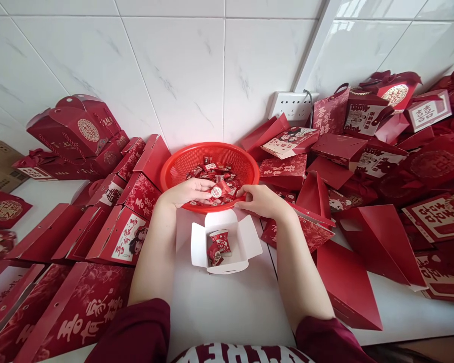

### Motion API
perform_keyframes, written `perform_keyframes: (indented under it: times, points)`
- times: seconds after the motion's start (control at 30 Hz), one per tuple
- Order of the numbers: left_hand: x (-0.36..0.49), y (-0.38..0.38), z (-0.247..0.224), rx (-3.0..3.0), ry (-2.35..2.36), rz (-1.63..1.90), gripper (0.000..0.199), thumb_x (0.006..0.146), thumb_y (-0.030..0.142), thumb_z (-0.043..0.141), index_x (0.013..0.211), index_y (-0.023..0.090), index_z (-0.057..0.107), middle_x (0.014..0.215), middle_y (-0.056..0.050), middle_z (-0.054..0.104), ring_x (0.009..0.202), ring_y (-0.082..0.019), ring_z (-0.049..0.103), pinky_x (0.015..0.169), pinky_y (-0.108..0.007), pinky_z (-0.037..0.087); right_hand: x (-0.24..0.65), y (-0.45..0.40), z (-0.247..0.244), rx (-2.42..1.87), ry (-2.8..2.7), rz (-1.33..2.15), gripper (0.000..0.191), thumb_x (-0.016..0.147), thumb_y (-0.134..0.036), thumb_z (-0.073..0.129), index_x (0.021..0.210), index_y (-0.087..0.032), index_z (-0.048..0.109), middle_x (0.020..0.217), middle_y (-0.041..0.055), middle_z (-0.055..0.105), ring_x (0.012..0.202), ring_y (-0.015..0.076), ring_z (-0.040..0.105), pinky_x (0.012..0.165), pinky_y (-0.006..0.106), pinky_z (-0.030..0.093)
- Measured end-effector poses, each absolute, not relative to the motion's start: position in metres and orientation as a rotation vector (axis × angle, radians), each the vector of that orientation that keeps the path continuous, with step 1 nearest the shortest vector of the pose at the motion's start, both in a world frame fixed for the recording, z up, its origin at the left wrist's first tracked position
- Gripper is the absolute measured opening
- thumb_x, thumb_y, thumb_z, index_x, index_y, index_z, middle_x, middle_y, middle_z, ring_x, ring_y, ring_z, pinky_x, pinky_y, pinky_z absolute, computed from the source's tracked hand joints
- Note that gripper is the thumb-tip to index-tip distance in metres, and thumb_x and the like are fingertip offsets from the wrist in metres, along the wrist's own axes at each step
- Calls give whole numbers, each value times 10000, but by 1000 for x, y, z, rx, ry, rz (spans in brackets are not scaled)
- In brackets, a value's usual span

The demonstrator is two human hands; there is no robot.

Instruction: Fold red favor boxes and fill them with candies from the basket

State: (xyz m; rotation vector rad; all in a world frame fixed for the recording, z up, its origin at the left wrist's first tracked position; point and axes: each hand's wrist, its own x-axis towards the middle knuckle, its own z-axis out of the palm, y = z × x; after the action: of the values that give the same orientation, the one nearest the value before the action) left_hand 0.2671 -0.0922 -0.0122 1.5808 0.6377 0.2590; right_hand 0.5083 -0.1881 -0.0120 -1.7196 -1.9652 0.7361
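Observation:
A red plastic basket (174, 151) with perforated sides holds many small red-wrapped candies (210, 166). Over its near left part, my left hand (189, 192) has its fingers closed on a red-wrapped candy (219, 190) with a pale round label. My right hand (260, 200) is at the near right rim, thumb and forefinger bent around the basket's edge. Just in front of the basket, between my forearms, stands a small white-lined box (237, 263) with its flaps spread. A couple of red-wrapped candies (221, 242) lie inside it.
Rows of red gift boxes (94, 302) stand on the left of the white table (227, 307). Red boxes and bags (382, 242) are piled on the right. A white power strip (292, 107) is at the tiled wall (181, 65). A cardboard carton (2, 164) sits far left.

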Motion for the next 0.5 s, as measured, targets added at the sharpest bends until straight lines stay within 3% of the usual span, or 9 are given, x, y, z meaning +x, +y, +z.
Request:
perform_keyframes:
  times: [0.13,0.5]
  points:
    - [267,-88,-18,1515,679,273,560,742,287,766,1257,133,608,1231,-167,646,1070,-257,655,930,-371,524,509,-187,-14,-1722,-1966,737,176,787,-362,648,875,-210,641,756,-12,654,689,142,575,587,238,378]
    - [266,-84,-23,1580,722,252,444,731,257,774,1148,137,676,1075,-120,724,962,-198,687,901,-317,528,510,-186,-18,-1739,-1961,716,222,779,-381,672,930,-218,662,736,-12,644,685,146,574,578,238,361]
